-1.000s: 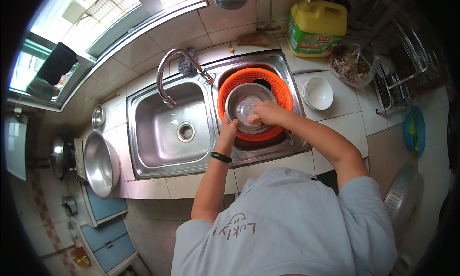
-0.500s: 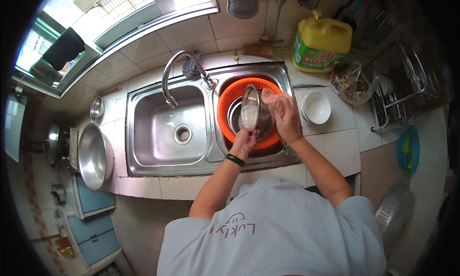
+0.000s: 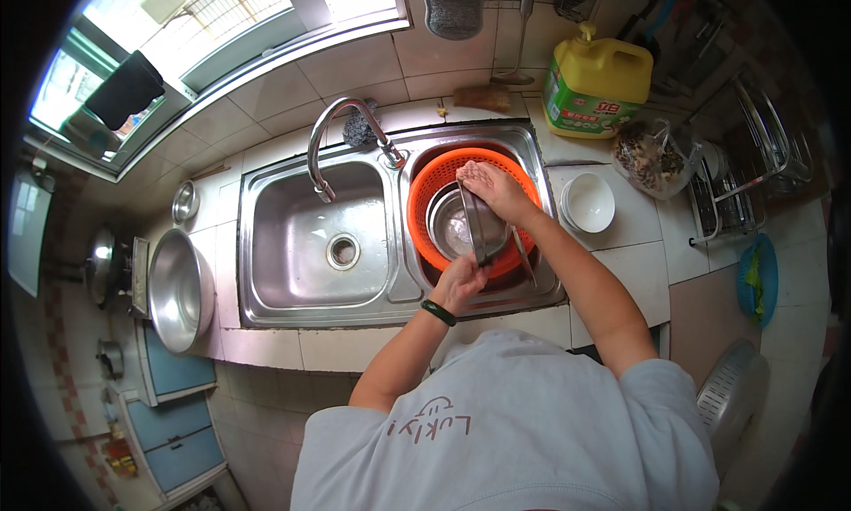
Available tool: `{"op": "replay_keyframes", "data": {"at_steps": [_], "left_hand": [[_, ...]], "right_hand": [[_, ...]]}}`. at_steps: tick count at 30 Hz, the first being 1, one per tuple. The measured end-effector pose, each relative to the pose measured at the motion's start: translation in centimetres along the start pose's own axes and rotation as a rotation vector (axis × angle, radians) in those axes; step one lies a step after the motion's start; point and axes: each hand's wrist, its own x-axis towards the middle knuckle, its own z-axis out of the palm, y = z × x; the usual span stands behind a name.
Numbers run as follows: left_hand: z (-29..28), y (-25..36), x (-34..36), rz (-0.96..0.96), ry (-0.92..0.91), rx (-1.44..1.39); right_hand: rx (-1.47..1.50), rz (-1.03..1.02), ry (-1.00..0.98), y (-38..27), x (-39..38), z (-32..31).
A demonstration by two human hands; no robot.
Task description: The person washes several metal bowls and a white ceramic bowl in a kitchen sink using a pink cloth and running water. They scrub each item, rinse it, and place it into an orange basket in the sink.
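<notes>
Over the right sink basin, a metal bowl (image 3: 487, 226) is tipped steeply on its side. My left hand (image 3: 460, 280), with a dark green bangle at the wrist, is closed on its near rim. Across the bowl's far end lies my right hand (image 3: 496, 192), its fingers stretched out and pointing left. Its palm and thumb are partly hidden. Beneath both hands, an orange perforated basket (image 3: 419, 201) stands in the basin. More metal bowls (image 3: 449, 226) sit inside it, partly covered by the tipped bowl.
A curved faucet (image 3: 316, 148) stands between the two basins, its spout over the left basin (image 3: 292, 263). White bowls (image 3: 589, 203) are stacked right of the sink, below a yellow jug (image 3: 603, 77). A large metal basin (image 3: 181, 289) stands at the left counter edge.
My right hand has moved from the bowl's outer side to its far end, leftward. The bowl has turned more onto its edge, showing the bowls beneath. My left hand keeps hold of it.
</notes>
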Motion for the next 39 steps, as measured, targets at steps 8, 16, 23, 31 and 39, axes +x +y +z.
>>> {"op": "replay_keyframes", "data": {"at_steps": [8, 16, 23, 31, 39], "left_hand": [[3.6, 1.5, -3.0, 0.077, -0.278, 0.224], [3.0, 1.1, 1.2, 0.559, 0.049, 0.225], [3.5, 0.9, 2.2, 0.545, -0.013, 0.088], [4.4, -0.6, -2.4, 0.426, 0.051, 0.332], [5.2, -0.5, -3.2, 0.609, -0.009, 0.544]], "right_hand": [[0.790, 0.455, 0.029, 3.9, -2.5, 0.7], [0.874, 0.448, 0.233, -0.5, -6.5, 3.7], [0.497, 0.163, 0.306, -3.5, -8.0, 5.7], [0.182, -0.067, -0.135, -6.4, -3.0, 1.4], [0.944, 0.411, -0.249, -0.7, -2.1, 0.4]]}}
